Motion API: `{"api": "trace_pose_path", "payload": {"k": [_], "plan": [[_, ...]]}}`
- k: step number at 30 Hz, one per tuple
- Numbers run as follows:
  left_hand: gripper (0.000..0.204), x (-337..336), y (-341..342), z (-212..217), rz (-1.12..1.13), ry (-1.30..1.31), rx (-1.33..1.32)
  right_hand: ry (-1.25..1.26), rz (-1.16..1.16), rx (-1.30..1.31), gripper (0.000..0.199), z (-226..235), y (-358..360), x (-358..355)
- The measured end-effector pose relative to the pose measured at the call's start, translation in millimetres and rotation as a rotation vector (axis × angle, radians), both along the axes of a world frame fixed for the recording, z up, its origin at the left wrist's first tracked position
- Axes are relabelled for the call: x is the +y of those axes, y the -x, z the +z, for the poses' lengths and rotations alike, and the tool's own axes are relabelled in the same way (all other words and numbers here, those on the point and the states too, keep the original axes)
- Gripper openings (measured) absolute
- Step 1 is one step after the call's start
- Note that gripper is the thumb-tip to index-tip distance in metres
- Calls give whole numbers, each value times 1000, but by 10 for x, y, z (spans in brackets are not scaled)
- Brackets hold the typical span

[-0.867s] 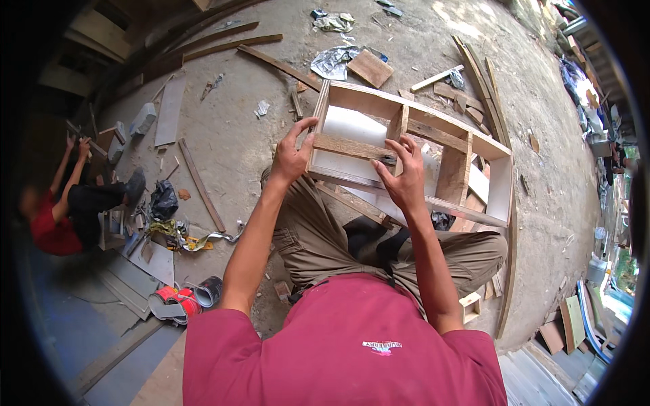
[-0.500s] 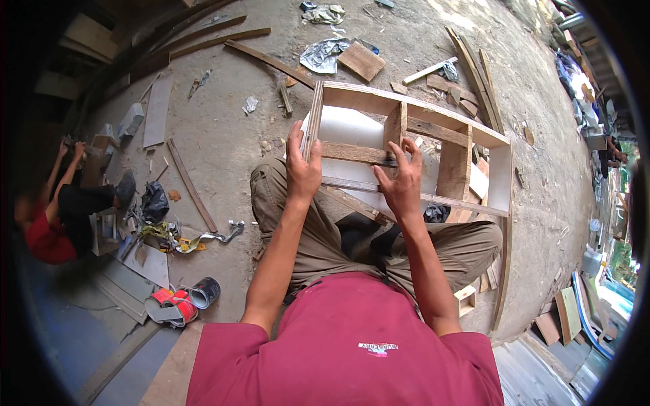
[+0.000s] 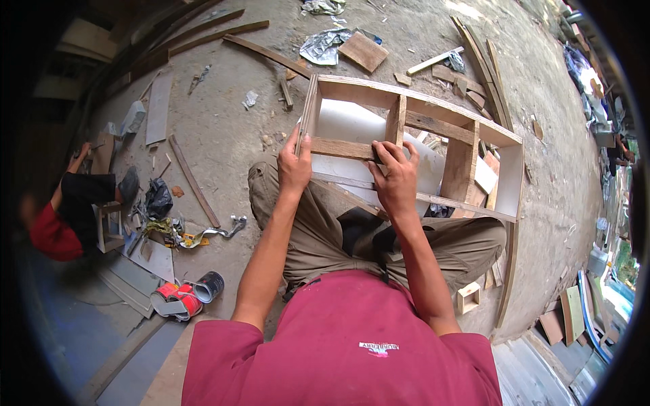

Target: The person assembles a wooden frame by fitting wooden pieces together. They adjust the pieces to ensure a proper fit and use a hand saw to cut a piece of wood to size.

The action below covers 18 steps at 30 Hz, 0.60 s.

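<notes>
A long wooden frame (image 3: 497, 130) with dividers is tilted over my crossed legs. My left hand (image 3: 294, 168) wraps round its left end board, thumb on the near face. Inside the left bay lies a short wooden crosspiece (image 3: 338, 148), its left end close to the end board. My right hand (image 3: 396, 177) is closed on the crosspiece's right end, near the first divider (image 3: 396, 120). Its fingertips partly hide that end, so I cannot tell whether the wood touches the divider. White sheet material (image 3: 349, 125) shows through the bay.
Paint cans (image 3: 208, 287) stand at the lower left, near a twisted strap (image 3: 227, 230). At the far left a person in red (image 3: 57, 233) sits by another small frame. Wood strips (image 3: 484, 74) and an offcut board (image 3: 363, 51) lie on the ground beyond the frame.
My right hand has moved slightly left, and its spread fingers have closed on the crosspiece's end. The frame's right end has shifted slightly right and nearer. My left hand keeps its grip.
</notes>
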<state>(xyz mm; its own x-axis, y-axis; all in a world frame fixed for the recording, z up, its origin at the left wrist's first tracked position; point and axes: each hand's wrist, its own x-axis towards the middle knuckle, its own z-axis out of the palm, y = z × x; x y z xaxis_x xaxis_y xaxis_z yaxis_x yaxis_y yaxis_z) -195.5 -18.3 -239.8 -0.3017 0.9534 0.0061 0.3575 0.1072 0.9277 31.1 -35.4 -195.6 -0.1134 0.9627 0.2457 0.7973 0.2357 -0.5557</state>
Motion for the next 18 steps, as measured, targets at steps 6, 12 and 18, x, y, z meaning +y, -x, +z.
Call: {"api": "trace_pose_path", "payload": {"k": [6, 12, 18], "plan": [[52, -22, 32, -16, -48, -14, 12, -4, -13, -25, 42, 7, 19, -16], [60, -18, -115, 178, -90, -119, 162, -31, -56, 68, 45, -39, -71, -31], [59, 44, 67, 282, -421, -220, 520, 24, 95, -94, 48, 37, -263, 82]]}}
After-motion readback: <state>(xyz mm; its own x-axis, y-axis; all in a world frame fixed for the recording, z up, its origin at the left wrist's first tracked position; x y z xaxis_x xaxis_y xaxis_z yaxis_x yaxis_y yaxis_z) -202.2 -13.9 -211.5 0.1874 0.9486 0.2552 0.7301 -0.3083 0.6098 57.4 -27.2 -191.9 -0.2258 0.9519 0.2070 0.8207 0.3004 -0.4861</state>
